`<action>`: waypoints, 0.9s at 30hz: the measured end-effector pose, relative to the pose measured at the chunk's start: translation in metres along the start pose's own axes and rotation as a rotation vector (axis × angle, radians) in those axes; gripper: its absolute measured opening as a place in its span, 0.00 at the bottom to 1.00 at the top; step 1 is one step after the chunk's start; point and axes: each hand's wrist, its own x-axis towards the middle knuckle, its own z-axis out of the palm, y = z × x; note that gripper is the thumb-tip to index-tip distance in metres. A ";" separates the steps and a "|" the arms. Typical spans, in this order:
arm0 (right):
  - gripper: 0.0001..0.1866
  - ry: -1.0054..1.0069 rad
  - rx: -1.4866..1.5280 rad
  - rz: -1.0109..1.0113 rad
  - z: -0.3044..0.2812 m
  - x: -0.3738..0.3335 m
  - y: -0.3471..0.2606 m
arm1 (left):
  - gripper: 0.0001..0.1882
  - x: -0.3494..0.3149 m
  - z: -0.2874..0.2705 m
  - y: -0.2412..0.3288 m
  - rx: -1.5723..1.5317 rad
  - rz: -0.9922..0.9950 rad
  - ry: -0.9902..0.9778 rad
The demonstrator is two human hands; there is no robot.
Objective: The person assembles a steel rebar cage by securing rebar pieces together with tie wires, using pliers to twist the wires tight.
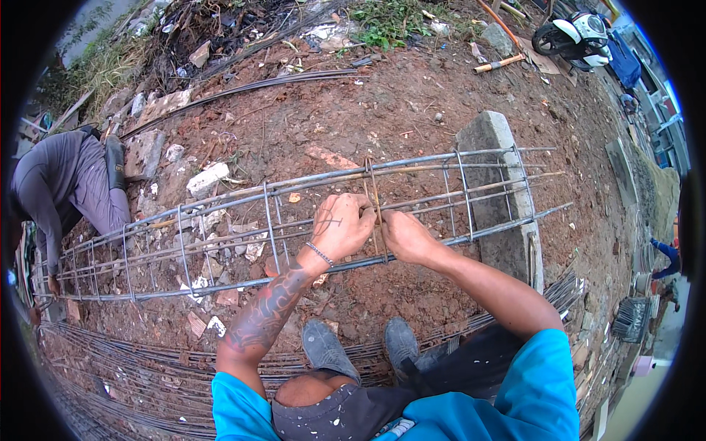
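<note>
A long rebar cage (220,242) of grey and rusty bars with square stirrups stretches across in front of me. My left hand (342,226), with a tattooed forearm and a bead bracelet, reaches into the cage with its fingers curled closed. Opposite it, my right hand (407,237) is closed in a pinch. Their fingertips almost meet at a rusty stirrup (375,187), beside a middle lengthwise bar. Whatever is pinched between the fingers is hidden or too small to name.
A concrete block (500,140) props the cage's right end. At far left, a bent-over person (70,184) works at the other end. Loose rebar (162,375) lies by my boots (327,345). Beyond are a long-handled tool (500,63) and a parked motorbike (577,37).
</note>
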 end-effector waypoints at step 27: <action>0.21 0.264 -0.161 0.096 0.004 -0.007 -0.025 | 0.20 0.063 0.015 -0.038 -0.320 -0.633 -0.847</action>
